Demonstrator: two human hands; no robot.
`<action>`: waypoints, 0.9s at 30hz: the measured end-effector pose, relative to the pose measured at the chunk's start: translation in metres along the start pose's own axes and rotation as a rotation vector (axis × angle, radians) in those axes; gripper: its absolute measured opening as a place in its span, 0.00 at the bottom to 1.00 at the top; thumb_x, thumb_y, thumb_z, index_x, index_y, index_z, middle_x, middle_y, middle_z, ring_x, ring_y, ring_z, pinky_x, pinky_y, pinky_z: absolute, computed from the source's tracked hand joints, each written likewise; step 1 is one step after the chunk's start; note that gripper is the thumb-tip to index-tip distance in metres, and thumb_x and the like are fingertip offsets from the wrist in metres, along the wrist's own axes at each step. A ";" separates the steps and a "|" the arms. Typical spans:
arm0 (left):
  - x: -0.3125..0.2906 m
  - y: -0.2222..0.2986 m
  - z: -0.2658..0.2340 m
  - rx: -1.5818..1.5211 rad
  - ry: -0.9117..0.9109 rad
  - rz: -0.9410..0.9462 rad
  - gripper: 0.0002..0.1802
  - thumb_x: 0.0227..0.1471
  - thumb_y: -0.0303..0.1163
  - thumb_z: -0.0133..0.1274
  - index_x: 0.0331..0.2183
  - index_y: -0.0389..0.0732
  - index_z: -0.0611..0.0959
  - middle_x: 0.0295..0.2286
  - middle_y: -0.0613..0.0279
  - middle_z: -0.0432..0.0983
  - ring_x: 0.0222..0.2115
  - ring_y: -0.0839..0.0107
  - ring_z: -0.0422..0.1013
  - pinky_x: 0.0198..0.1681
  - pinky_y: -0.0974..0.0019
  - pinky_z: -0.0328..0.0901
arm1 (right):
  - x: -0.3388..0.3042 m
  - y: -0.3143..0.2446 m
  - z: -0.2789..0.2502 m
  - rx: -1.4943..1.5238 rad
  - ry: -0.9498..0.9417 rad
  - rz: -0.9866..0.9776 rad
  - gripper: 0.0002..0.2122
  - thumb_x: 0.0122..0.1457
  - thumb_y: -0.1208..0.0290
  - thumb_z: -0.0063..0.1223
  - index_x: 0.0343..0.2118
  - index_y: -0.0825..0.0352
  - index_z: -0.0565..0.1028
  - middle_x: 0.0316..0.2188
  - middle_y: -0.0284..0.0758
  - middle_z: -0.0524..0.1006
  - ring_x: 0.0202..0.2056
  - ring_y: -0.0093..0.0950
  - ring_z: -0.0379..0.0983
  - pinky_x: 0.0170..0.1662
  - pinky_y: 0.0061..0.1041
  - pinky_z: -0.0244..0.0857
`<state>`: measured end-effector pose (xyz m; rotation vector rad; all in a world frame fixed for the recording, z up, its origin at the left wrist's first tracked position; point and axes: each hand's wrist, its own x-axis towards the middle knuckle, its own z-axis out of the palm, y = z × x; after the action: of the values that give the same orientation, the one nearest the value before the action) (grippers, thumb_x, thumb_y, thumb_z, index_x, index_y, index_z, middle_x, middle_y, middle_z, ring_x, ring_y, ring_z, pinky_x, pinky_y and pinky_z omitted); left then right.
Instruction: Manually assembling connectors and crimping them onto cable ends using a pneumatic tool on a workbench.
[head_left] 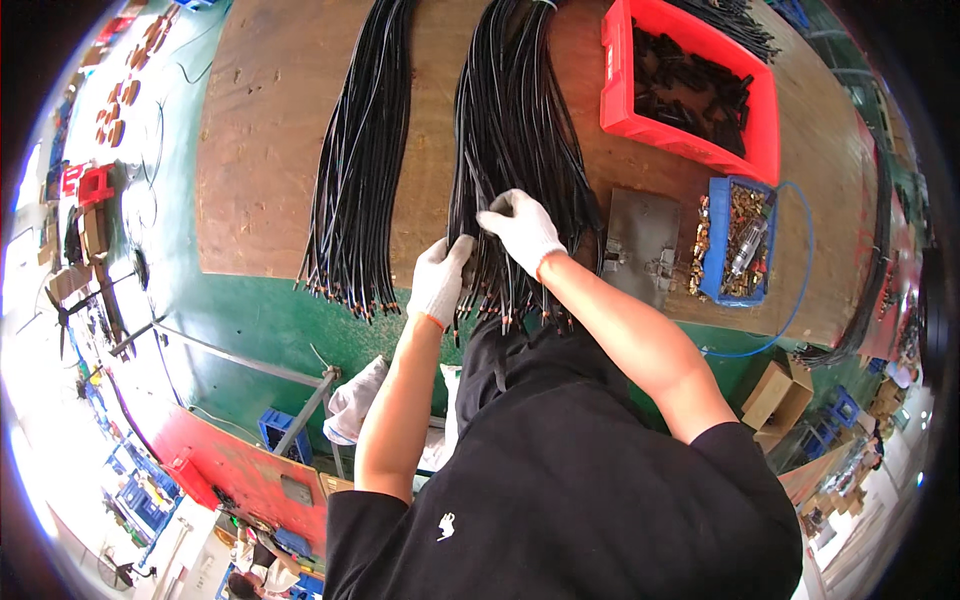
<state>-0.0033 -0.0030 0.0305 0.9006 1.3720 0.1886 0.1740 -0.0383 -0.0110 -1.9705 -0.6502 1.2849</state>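
Note:
A thick bundle of black cables (515, 130) runs down the wooden table in front of me, its loose ends hanging over the near edge with short coppery tips. My left hand (438, 282), in a white glove, is closed at the bundle's left side, fingertips pinching a black cable. Just right of it and a bit farther off, my right hand (522, 233), also gloved, lies over the bundle with thumb and fingers curled together on a cable. Exactly which strands each hand grips is partly hidden. A second bundle of black cables (362, 160) lies to the left, untouched.
At the far right, a red bin (615, 95) holds small black parts. Nearer stands a blue bin (714, 255) of brass-coloured fittings with a clear-bodied tool and blue hose (810, 240). A metal plate (640, 235) sits beside it. Left below is a metal frame (250, 362).

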 end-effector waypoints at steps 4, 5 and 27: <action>0.004 -0.005 -0.008 0.027 0.013 0.010 0.17 0.66 0.46 0.58 0.30 0.43 0.81 0.21 0.73 0.72 0.19 0.81 0.64 0.22 0.71 0.60 | 0.029 -0.019 0.007 -0.232 0.067 -0.113 0.19 0.59 0.54 0.67 0.41 0.68 0.82 0.38 0.45 0.86 0.43 0.41 0.84 0.50 0.37 0.75; 0.004 -0.008 -0.009 0.032 0.023 0.011 0.18 0.67 0.46 0.58 0.29 0.44 0.80 0.21 0.73 0.72 0.18 0.81 0.64 0.22 0.71 0.59 | 0.029 -0.022 0.005 -0.269 0.058 -0.104 0.20 0.60 0.52 0.66 0.42 0.67 0.82 0.39 0.45 0.86 0.44 0.43 0.83 0.51 0.38 0.75; -0.015 0.005 0.047 0.024 0.119 -0.045 0.20 0.67 0.49 0.56 0.43 0.40 0.86 0.26 0.72 0.73 0.22 0.81 0.67 0.24 0.72 0.63 | 0.201 -0.007 -0.312 -1.017 -0.145 -0.231 0.26 0.54 0.65 0.65 0.58 0.61 0.79 0.54 0.48 0.82 0.58 0.49 0.76 0.62 0.44 0.71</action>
<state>0.0372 -0.0300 0.0422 0.8895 1.5062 0.1937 0.5391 0.0253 -0.0365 -2.4422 -1.8104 1.0301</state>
